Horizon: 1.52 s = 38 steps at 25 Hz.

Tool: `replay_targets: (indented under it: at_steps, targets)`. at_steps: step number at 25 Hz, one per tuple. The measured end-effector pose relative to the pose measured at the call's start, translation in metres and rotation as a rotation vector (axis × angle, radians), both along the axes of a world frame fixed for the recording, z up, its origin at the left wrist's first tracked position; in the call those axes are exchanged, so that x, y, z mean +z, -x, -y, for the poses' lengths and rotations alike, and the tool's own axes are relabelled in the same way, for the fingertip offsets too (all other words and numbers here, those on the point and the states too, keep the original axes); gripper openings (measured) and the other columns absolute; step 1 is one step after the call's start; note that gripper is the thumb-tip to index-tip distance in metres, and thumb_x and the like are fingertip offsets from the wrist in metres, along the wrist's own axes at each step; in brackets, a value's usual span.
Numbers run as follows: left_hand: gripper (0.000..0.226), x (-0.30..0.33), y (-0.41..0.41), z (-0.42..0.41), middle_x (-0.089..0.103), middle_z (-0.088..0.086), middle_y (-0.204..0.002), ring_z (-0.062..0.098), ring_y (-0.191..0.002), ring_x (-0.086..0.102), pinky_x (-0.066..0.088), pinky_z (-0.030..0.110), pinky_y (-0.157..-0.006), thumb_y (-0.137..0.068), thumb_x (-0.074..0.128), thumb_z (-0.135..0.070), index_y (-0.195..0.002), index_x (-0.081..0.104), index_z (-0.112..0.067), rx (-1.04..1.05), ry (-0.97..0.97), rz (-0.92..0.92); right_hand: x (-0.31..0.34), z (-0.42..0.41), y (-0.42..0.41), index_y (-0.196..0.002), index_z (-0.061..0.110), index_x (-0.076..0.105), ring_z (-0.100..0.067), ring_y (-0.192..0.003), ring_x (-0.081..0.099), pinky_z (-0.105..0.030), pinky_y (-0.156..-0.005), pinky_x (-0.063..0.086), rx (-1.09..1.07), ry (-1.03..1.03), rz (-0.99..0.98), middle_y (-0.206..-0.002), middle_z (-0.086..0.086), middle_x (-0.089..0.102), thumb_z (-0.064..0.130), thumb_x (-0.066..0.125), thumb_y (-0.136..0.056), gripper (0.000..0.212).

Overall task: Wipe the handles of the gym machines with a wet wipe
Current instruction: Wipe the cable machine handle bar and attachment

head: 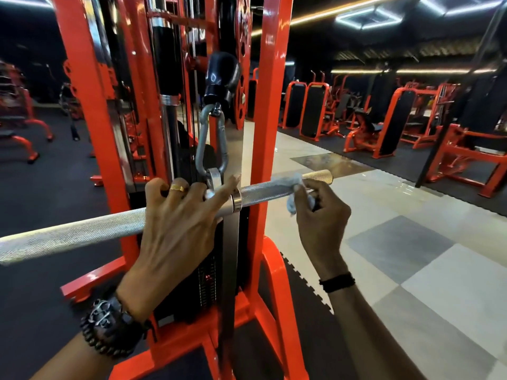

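A knurled steel bar handle hangs level from a carabiner on an orange cable machine. My left hand grips the bar at its middle, just left of the hanging eye, with the index finger stretched along the bar. My right hand pinches a crumpled white wet wipe that is wrapped over the right part of the bar, close to its end. The bar's far right tip shows beyond the wipe.
The machine's orange uprights and black weight stack stand right behind the bar. A black rubber stopper sits above the carabiner. Pale tiled floor lies to the right, with more orange machines at the back.
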<state>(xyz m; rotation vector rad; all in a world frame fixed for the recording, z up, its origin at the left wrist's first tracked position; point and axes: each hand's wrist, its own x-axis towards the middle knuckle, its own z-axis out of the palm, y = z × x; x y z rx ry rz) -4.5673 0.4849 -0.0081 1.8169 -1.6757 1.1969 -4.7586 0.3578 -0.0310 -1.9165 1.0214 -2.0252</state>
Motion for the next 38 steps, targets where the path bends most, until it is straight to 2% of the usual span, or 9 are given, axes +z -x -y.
replay_targets:
  at_steps: [8, 16, 22, 24, 27, 30, 33, 36, 38]
  targets:
    - [0.063, -0.002, -0.004, 0.006, 0.060, 0.005, -0.093, 0.030, -0.085, 0.051, 0.031, 0.041, -0.072, -0.088, 0.061, -0.034, -0.149, 0.043, -0.031, -0.036, -0.032, 0.029, -0.011, -0.033, -0.045, -0.102, 0.014, 0.071, -0.010, -0.075, 0.070, -0.029, -0.064, 0.056, 0.182, 0.112, -0.121, -0.089, 0.004, 0.075, 0.020, 0.067, -0.093, 0.012]
    - [0.063, 0.000, -0.011, 0.008, 0.060, 0.004, -0.089, 0.029, -0.078, 0.054, 0.036, 0.041, -0.071, -0.082, 0.060, -0.037, -0.144, 0.048, -0.031, -0.091, -0.066, 0.033, 0.006, 0.053, 0.034, -0.096, 0.008, 0.074, -0.018, -0.066, 0.065, -0.033, -0.057, 0.053, -0.209, -0.150, 0.142, -0.080, -0.006, 0.073, 0.022, 0.067, -0.093, 0.016]
    - [0.060, 0.002, -0.007, 0.010, 0.061, 0.007, -0.088, 0.030, -0.072, 0.057, 0.037, 0.040, -0.068, -0.082, 0.056, -0.036, -0.141, 0.051, -0.027, -0.125, -0.103, 0.031, -0.008, -0.033, -0.048, -0.097, 0.014, 0.073, -0.004, -0.072, 0.068, -0.023, -0.066, 0.053, 0.206, 0.037, -0.042, -0.083, 0.004, 0.074, 0.018, 0.068, -0.091, 0.009]
    - [0.060, 0.005, -0.008, 0.009, 0.061, 0.006, -0.087, 0.030, -0.070, 0.059, 0.041, 0.040, -0.066, -0.082, 0.057, -0.037, -0.141, 0.050, -0.027, -0.149, -0.117, 0.011, -0.007, -0.030, -0.045, -0.098, 0.016, 0.073, -0.010, -0.074, 0.070, -0.030, -0.067, 0.057, 0.220, 0.042, -0.073, -0.084, 0.003, 0.075, 0.025, 0.067, -0.092, 0.012]
    - [0.060, 0.009, -0.009, 0.005, 0.060, 0.005, -0.082, 0.030, -0.062, 0.061, 0.047, 0.039, -0.063, -0.081, 0.058, -0.037, -0.139, 0.051, -0.027, -0.182, -0.132, -0.011, 0.005, 0.014, 0.002, -0.092, 0.013, 0.074, -0.018, -0.065, 0.067, -0.036, -0.059, 0.054, -0.015, 0.000, 0.039, -0.074, 0.000, 0.072, 0.025, 0.066, -0.093, 0.014]
    - [0.063, 0.011, -0.004, 0.004, 0.060, 0.006, -0.081, 0.030, -0.057, 0.060, 0.049, 0.040, -0.059, -0.078, 0.069, -0.034, -0.137, 0.052, -0.024, -0.195, -0.151, 0.006, 0.019, 0.042, 0.037, -0.091, 0.010, 0.074, -0.010, -0.065, 0.062, -0.036, -0.057, 0.053, -0.267, -0.113, 0.127, -0.075, 0.004, 0.069, 0.020, 0.066, -0.094, 0.013]
    - [0.071, 0.012, -0.002, 0.006, 0.061, 0.009, -0.085, 0.030, -0.054, 0.061, 0.050, 0.038, -0.057, -0.072, 0.077, -0.032, -0.137, 0.052, -0.022, -0.173, -0.184, 0.013, 0.012, 0.018, 0.013, -0.088, 0.009, 0.073, -0.003, -0.060, 0.060, -0.025, -0.056, 0.046, -0.059, -0.038, 0.090, -0.069, 0.008, 0.067, 0.015, 0.067, -0.093, 0.010]
    - [0.073, 0.016, -0.003, 0.007, 0.066, 0.011, -0.095, 0.032, -0.051, 0.062, 0.047, 0.035, -0.055, -0.068, 0.081, -0.031, -0.135, 0.052, -0.022, -0.136, -0.236, 0.039, -0.002, -0.029, -0.029, -0.100, 0.009, 0.075, -0.001, -0.072, 0.066, -0.018, -0.066, 0.052, 0.200, 0.033, -0.060, -0.086, 0.001, 0.075, 0.014, 0.070, -0.090, 0.012]
    - [0.072, 0.019, -0.006, 0.005, 0.068, 0.009, -0.098, 0.033, -0.053, 0.064, 0.039, 0.032, -0.051, -0.069, 0.079, -0.034, -0.134, 0.051, -0.024, -0.123, -0.251, 0.032, -0.001, -0.030, -0.029, -0.101, 0.010, 0.076, -0.006, -0.076, 0.070, -0.025, -0.069, 0.056, 0.259, 0.047, -0.108, -0.089, -0.001, 0.077, 0.019, 0.070, -0.090, 0.016]
